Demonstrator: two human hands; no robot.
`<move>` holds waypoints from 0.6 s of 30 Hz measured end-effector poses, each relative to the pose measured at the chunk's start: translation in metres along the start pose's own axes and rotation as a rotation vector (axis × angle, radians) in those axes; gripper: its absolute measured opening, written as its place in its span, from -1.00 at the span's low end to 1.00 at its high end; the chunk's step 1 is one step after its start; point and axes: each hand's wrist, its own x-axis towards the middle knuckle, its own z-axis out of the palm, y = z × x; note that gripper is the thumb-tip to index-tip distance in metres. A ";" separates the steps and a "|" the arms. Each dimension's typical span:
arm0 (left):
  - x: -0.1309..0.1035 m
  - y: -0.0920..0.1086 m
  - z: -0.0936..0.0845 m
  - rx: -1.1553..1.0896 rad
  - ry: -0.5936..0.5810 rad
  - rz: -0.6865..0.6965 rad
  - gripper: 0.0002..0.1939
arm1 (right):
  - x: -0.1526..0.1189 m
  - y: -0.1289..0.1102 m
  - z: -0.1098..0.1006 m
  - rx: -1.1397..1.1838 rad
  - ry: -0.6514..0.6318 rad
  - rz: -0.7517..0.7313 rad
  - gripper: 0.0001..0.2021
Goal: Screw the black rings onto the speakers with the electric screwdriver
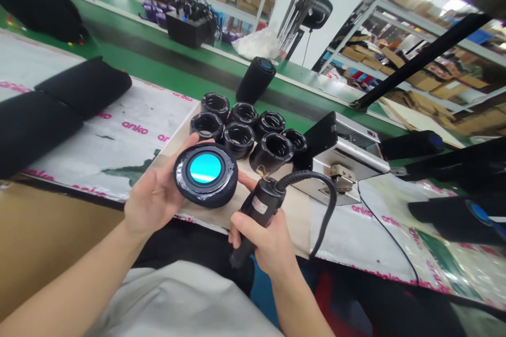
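Pale fabric [182, 300] lies nearest the camera, at the bottom centre of the frame. At the left, dark cloth-like pieces [83, 87] rest on a white sheet [134, 116] printed with pink "anko" lettering. Left of centre, the left hand [152, 197] grasps a round black unit [223, 192], its fingers curled about the left side and the thumb along the upper edge. The unit is tilted, its glossy blue disc [205, 168] facing the camera. One further fingertip shows at the unit's right side; which hand it belongs to cannot be told. Beyond the unit, seven black ring-shaped housings [238, 139] stand grouped on a beige board [298, 216], with a black cylinder [255, 81] behind them, upper centre. Right of the unit, the right hand [263, 234] is closed around a black corded tool [263, 202], thumb across the body; its thick cord [330, 189] arcs rightward. A silver metal machine [348, 160] stands right of the housings. At the right edge lies a dark cylinder [446, 216] with a blue end.
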 end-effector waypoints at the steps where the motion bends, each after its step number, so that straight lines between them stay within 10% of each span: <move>1: 0.001 0.002 0.002 -0.041 0.026 -0.042 -0.30 | 0.000 0.000 0.000 0.004 0.001 -0.002 0.10; 18: 0.000 0.008 0.014 0.146 0.162 0.035 -0.53 | -0.006 -0.013 0.008 0.018 0.038 0.051 -0.03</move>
